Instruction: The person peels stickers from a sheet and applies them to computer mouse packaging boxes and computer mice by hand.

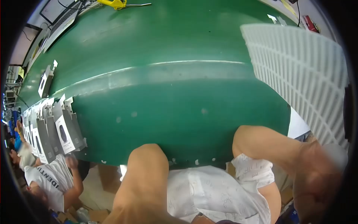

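Observation:
A bent bare arm rises from the bottom edge, its elbow over the front of the green table (167, 112); my left hand is outside the picture. My other arm reaches to the right, where my right hand (317, 171) is smeared by motion. Beside that hand stands a large white ribbed panel (298, 71), tilted above the table's right side. Its lower end meets the blurred hand area, and the fingers cannot be made out. A pale rounded blur lies next to the hand.
Several grey-and-white boxes with hang tabs (67, 130) stand in rows at the left edge; a single box (45, 83) is behind them. A yellow tool (115, 3) lies at the back. A person in a white shirt (52, 181) is at the lower left.

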### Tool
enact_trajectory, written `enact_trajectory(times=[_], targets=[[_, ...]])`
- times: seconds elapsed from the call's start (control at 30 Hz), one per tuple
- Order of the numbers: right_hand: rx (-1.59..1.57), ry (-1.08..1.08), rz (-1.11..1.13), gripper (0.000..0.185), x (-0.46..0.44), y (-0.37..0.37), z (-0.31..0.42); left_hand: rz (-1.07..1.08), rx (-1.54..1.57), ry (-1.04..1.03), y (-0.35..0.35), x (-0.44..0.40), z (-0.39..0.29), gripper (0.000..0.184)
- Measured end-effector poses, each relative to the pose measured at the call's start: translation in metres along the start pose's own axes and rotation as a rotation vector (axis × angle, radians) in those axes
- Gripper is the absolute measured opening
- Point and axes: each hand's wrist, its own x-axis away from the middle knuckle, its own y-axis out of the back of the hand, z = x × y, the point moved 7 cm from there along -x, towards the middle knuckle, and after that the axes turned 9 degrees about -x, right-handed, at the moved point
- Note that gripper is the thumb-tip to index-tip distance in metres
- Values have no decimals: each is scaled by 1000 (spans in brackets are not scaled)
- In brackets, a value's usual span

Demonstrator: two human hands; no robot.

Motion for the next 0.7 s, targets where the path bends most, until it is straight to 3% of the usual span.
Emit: enact_trajectory(times=[0.53, 0.6, 0.63, 0.7], targets=[[72, -24, -194, 32, 7, 39, -15, 247, 174, -79, -22, -19, 4, 32], [77, -34, -195, 33, 8, 44, -16, 433, 290, -183, -29, -17, 5, 30], [78, -30, -203, 33, 8, 45, -16, 465, 205, -299, -35, -11, 0, 29], [102, -63, -243, 34, 11, 49, -21, 495, 170, -335, -35, -11, -3, 31]])
